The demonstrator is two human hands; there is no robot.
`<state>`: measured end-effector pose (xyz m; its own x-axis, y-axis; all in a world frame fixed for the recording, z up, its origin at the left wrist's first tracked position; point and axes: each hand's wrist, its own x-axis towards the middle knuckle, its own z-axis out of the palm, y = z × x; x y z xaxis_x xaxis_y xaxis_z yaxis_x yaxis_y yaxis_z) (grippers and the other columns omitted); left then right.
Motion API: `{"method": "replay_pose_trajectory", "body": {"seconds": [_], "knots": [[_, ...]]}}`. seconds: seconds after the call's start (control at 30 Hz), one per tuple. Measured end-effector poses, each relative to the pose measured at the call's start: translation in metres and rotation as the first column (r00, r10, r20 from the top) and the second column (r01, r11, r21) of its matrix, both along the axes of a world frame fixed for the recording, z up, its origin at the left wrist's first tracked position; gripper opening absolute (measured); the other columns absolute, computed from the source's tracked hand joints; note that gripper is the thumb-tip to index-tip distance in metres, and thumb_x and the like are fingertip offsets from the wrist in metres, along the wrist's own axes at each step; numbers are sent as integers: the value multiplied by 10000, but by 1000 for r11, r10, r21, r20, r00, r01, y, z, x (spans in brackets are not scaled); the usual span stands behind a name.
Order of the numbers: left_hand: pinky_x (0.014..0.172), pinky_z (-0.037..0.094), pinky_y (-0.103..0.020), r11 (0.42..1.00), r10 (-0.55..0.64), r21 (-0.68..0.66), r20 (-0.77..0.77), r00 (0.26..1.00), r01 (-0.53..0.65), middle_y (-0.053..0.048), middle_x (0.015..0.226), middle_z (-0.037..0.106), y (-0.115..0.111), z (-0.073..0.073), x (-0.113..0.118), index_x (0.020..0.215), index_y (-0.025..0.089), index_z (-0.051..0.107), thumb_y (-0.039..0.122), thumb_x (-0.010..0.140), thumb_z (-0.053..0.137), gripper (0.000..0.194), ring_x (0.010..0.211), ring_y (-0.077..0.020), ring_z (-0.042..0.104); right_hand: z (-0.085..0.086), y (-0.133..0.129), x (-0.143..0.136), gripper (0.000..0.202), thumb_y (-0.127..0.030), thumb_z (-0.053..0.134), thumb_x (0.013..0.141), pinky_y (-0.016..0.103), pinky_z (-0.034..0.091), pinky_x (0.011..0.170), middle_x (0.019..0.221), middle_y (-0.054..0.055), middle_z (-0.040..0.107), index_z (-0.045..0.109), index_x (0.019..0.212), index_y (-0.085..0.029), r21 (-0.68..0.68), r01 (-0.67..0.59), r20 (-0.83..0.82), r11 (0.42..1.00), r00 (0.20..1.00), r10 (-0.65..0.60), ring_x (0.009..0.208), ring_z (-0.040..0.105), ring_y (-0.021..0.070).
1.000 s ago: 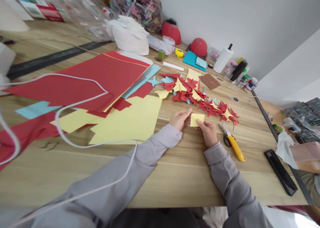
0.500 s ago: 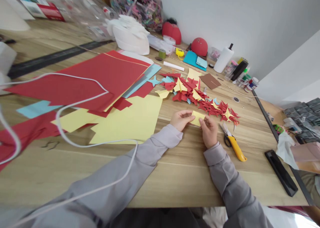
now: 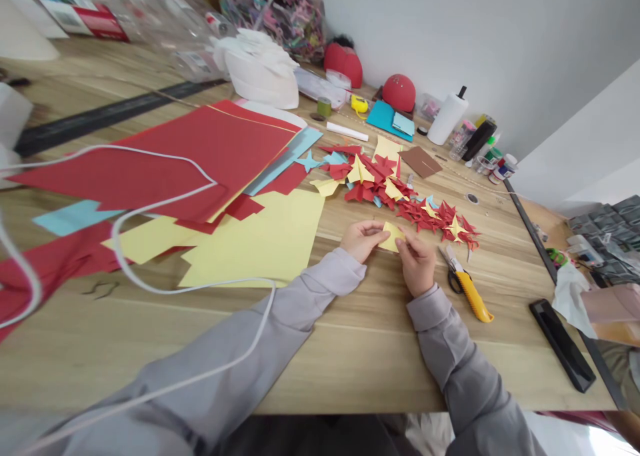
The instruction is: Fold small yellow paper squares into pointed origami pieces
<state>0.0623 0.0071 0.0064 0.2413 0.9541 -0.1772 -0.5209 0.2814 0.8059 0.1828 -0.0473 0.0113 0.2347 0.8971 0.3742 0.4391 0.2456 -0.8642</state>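
Note:
Between my two hands, just above the wooden table, is a small piece of yellow paper [image 3: 391, 237]. My left hand [image 3: 361, 241] pinches its left edge between thumb and fingers. On the opposite side, my right hand [image 3: 417, 261] grips the right edge, its thumb lying on the face of the paper. Beyond the hands lies a heap of folded red paper stars [image 3: 367, 188], mixed with some yellow and light blue ones. To the right of my right hand rests a yellow utility knife [image 3: 474, 297], beside scissors [image 3: 455, 281] with black handles.
Red paper sheets [image 3: 165, 166] and a large yellow sheet [image 3: 260, 243] cover the left side. A white cable [image 3: 200, 288] crosses them and my left sleeve. A black case [image 3: 563, 346] lies near the right edge. Along the wall stand a white roll [image 3: 447, 118] and several bottles.
My right hand has shifted slightly left along the yellow paper, its fingers now covering more of the right edge. My left hand holds its place.

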Motion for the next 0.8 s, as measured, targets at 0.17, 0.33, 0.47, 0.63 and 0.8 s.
{"method": "replay_pose_trajectory", "body": {"seconds": [0.17,0.33,0.47,0.63,0.8], "knots": [[534,440,-250,998,54,-38,14,998,-54,9,554,637,2,0,0,654,139,650,207,389,780,303,499,-113,566,3,-2,-1,323,-321,550,780,285,458,576,743,16,635,624,1087,-254,31,-61,21,998,998,61,551,542,133],[585,454,-278,991,107,-78,28,994,-105,-2,579,645,3,3,1,643,139,668,185,363,772,302,541,-127,576,2,-2,-1,264,-317,523,796,292,477,589,779,22,652,660,1016,-267,16,-148,10,989,989,148,572,551,134],[607,462,-288,991,113,-76,47,993,-109,-2,577,642,3,5,2,627,139,674,214,357,783,301,553,-130,578,1,-1,0,238,-295,529,793,285,477,601,752,20,645,676,979,-271,21,-170,6,985,985,170,585,556,132],[618,466,-285,998,66,-24,72,995,-64,-17,581,638,2,4,2,594,131,674,313,437,787,266,583,-134,579,0,0,-1,229,-297,532,787,275,468,575,816,23,653,681,959,-278,21,-168,-27,986,985,168,579,549,124],[675,464,-286,992,116,50,-10,993,-116,-25,636,656,6,-5,2,650,129,687,295,400,816,327,634,-140,589,3,-3,-2,255,-321,545,780,287,463,617,735,17,626,666,995,-257,-7,-187,-55,982,981,186,600,549,127]]}}
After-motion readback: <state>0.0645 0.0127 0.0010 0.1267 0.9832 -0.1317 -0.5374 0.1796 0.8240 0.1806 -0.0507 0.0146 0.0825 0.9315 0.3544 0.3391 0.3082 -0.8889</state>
